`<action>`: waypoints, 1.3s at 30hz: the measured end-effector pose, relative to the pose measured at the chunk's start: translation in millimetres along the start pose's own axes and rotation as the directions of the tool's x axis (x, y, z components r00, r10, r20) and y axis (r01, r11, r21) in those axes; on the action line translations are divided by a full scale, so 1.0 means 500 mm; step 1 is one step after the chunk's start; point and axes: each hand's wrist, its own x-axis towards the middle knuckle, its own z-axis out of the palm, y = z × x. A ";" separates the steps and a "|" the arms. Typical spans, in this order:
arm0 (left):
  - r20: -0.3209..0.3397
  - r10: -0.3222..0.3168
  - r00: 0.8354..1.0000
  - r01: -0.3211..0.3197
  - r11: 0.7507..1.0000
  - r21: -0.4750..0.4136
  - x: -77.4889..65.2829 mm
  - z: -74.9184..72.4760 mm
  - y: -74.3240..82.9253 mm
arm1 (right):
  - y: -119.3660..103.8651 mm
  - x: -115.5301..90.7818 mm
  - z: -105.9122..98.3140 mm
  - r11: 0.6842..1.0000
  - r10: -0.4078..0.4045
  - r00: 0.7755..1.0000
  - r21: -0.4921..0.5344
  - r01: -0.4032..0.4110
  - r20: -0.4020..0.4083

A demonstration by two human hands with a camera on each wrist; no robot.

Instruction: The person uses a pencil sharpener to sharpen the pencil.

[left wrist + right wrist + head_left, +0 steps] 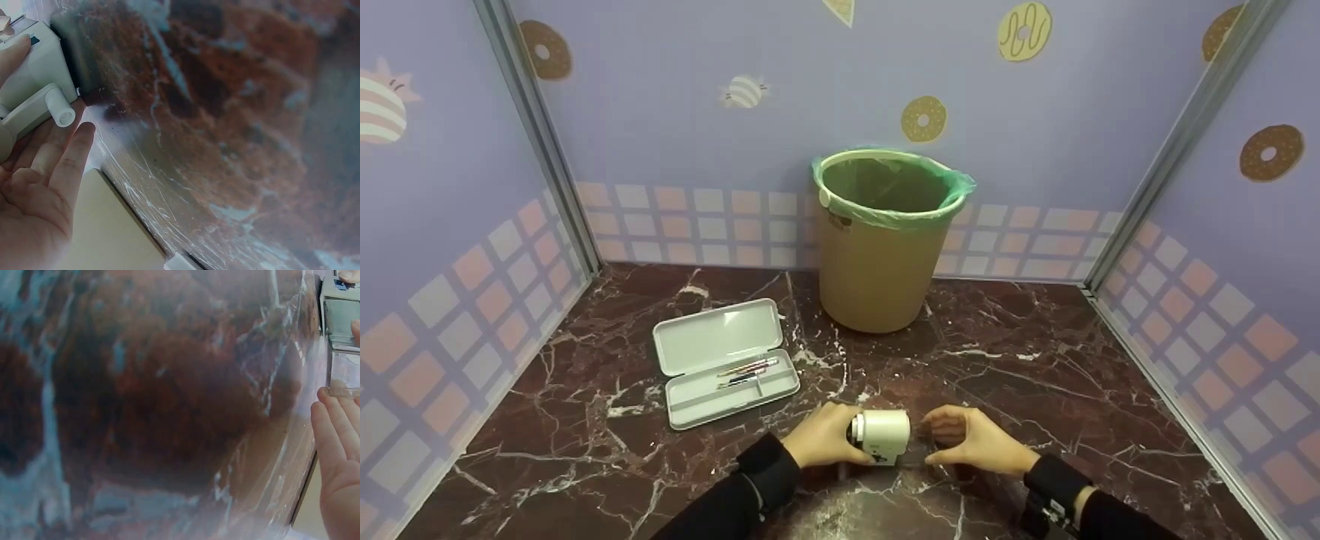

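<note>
A white hand-crank pencil sharpener [886, 429] lies close over the marbled table in the head view. My left hand [826, 437] grips it from the left, thumb on one side and fingers on the other. Its crank handle [61, 106] points out past the fingers in the left wrist view. From the other end sticks a clear shavings drawer [345, 371], seen at the right edge of the right wrist view. My right hand [986, 442] curves around that drawer, with fingertips and thumb at its sides.
An open white pencil case [712, 412] with several pencils [746, 371] lies to the left, its lid [718, 337] laid back. Behind stands a beige trash bin [877, 277] with a green bag [960, 187]. Patterned panels [660, 135] wall in the table [1035, 390] at the back and sides.
</note>
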 end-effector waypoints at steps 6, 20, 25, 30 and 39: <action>0.009 -0.011 1.000 0.011 1.000 -0.011 0.001 0.000 -0.001 | 0.003 0.006 0.010 1.000 -0.026 0.999 0.010 0.026 -0.022; 0.004 -0.007 1.000 0.007 1.000 -0.019 -0.001 -0.002 0.003 | 0.000 0.008 0.023 0.996 -0.041 0.998 -0.086 0.037 -0.051; 0.007 -0.009 1.000 0.009 1.000 -0.013 -0.001 -0.002 0.004 | -0.005 0.012 0.028 0.991 -0.043 0.998 -0.127 0.036 -0.050; 0.007 0.002 1.000 -0.002 1.000 -0.020 0.000 -0.002 0.002 | -0.007 0.021 0.036 0.990 -0.070 0.996 -0.123 0.064 -0.047; 0.016 0.006 1.000 -0.005 1.000 -0.027 0.003 -0.001 -0.003 | -0.014 0.032 0.046 0.995 -0.071 0.996 -0.078 0.067 -0.045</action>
